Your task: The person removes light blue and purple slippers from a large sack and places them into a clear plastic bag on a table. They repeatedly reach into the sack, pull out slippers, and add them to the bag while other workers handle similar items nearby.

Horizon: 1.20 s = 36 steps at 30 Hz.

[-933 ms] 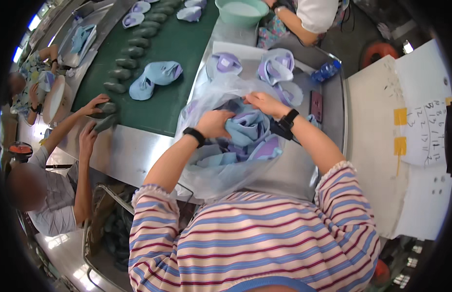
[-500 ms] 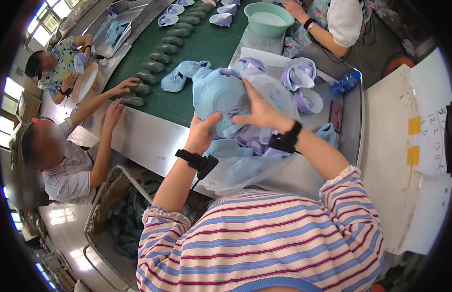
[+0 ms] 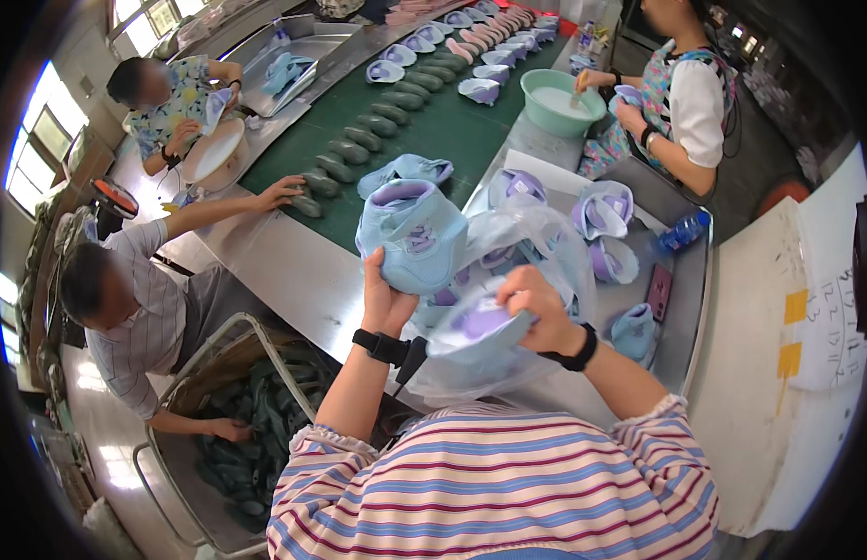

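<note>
My left hand point(image 3: 387, 297) grips a light blue shoe upper point(image 3: 410, 243) with purple lacing, held up over the table's edge. Lower and to the right, my right hand point(image 3: 543, 306) is closed on a second upper point(image 3: 471, 327), pale blue with a purple inside and blurred by motion. Beneath both hands lies a clear plastic bag point(image 3: 575, 271) with more blue and purple uppers in it. Another blue upper point(image 3: 407, 170) rests on the green belt just beyond my left hand.
Dark green shoe lasts point(image 3: 363, 138) line the green belt point(image 3: 452, 117). A cart of lasts point(image 3: 265, 411) stands at left, beside a co-worker point(image 3: 125, 299). Loose uppers point(image 3: 603, 209), a blue bottle point(image 3: 684, 231) and a phone point(image 3: 657, 291) lie at right. Another co-worker works by a green basin point(image 3: 562, 105).
Both hands were together on the bunched uppers; now they are apart, each with one upper, the right lower and nearer me. The left co-worker's hand has moved into the cart. The view has shifted.
</note>
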Tool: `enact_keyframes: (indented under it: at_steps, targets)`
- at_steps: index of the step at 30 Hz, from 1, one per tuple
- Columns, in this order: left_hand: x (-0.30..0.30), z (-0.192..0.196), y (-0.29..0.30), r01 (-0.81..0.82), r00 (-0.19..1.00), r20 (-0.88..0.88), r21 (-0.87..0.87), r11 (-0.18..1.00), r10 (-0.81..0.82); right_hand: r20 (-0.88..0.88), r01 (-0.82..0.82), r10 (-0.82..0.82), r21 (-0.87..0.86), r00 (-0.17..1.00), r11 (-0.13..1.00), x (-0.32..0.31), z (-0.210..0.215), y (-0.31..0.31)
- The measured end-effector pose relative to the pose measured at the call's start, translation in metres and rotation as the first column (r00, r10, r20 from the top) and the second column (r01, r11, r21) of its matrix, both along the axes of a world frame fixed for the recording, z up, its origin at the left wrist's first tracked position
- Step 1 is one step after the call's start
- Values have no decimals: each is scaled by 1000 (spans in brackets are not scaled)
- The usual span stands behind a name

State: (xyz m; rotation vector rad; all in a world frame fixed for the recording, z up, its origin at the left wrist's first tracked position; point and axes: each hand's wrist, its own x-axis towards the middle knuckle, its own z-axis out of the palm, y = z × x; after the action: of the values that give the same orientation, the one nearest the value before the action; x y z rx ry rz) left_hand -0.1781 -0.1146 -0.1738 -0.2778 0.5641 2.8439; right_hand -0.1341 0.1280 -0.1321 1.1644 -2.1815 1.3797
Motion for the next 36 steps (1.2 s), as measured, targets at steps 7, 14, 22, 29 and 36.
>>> enact_keyframes:
  at_steps: [7, 14, 22, 29, 36]
  targets:
    - [-27, 32, -37, 256, 956, 31, -573, 779, -291, 302, -79, -4, 260, 953, 962, -12, 55, 40]
    - [-45, 88, 7, -3, 777, -257, -914, 405, -575, 162, -28, -33, 363, 986, 931, -38, 68, 4]
    - [-52, 17, -23, 33, 949, -311, -60, 998, -50, 592, 32, -11, -26, 806, 999, -2, 32, 33]
    - [-40, 9, 8, 138, 923, -345, -126, 982, -174, 728, 470, 662, -653, 177, 593, -11, 15, 44]
    - [-67, -31, 57, -70, 971, -230, -537, 841, -66, 615, 571, 752, -715, 238, 404, -64, -10, 7]
